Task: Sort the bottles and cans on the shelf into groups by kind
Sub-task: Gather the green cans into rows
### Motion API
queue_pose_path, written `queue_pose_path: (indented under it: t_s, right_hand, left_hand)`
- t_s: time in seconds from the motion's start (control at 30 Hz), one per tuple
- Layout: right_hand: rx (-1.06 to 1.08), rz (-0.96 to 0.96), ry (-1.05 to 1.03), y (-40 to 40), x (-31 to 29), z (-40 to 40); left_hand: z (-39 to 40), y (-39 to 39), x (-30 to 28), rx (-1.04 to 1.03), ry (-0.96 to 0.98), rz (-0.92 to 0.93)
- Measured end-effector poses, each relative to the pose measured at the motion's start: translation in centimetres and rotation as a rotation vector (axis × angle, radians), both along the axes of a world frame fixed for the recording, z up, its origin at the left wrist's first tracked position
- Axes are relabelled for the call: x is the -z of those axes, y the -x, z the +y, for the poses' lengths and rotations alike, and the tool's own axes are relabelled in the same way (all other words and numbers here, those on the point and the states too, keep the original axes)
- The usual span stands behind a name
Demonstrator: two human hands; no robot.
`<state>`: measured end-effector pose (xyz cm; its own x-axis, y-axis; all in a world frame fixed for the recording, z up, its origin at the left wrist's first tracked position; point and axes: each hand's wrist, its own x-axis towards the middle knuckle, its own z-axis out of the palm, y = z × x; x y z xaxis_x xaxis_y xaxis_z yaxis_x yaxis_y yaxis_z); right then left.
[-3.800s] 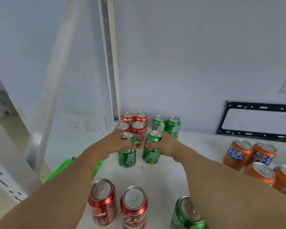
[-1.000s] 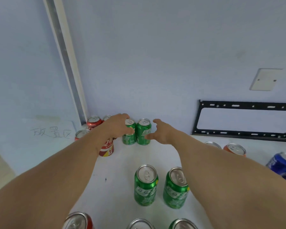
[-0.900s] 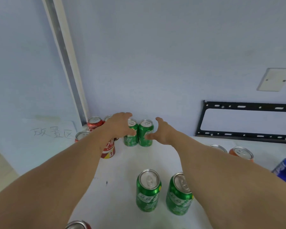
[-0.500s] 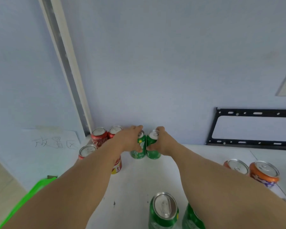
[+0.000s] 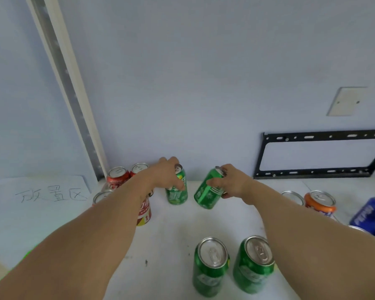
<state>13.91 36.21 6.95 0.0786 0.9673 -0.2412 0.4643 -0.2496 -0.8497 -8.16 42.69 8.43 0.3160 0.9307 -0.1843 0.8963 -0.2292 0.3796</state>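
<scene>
The two shiny green metal cans at the back of the white shelf (image 5: 171,241), pressed together a moment ago, had come apart: my left hand (image 5: 168,176) curled round the upright one (image 5: 177,191) and my right hand (image 5: 231,182) round the tipped one (image 5: 208,191), so I think the green group was being moved.

Staged test or lab room, not a shop: bare pale wall (image 5: 204,72), blank plate (image 5: 345,101), empty black bracket (image 5: 320,155), handwritten paper sign (image 5: 50,192), soda cans (image 5: 232,265) on white shelf (image 5: 173,234).
</scene>
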Motion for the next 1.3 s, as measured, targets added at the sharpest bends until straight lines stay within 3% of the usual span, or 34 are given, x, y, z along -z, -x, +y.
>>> queue_pose_path:
  t_s: [0.17,0.73,0.97,1.3]
  right_hand:
    - [0.061,0.037,0.021,-2.0,-0.9,-2.5]
    - [0.023,-0.222,0.014,-3.6,1.1,-7.4]
    - [-0.022,-0.403,-0.002,-2.5,0.8,-7.8]
    - [-0.079,-0.497,0.059,-2.2,-1.2,-8.6]
  left_hand:
    - [-1.3,-1.8,-1.1,0.05,0.069,-0.165]
    - [-6.5,-3.5,-0.7,0.03,0.154,-0.225]
    - [-7.6,-4.0,-0.9,0.114,0.103,-0.178]
    - [-8.6,-6.4,0.8,0.276,-0.023,0.094]
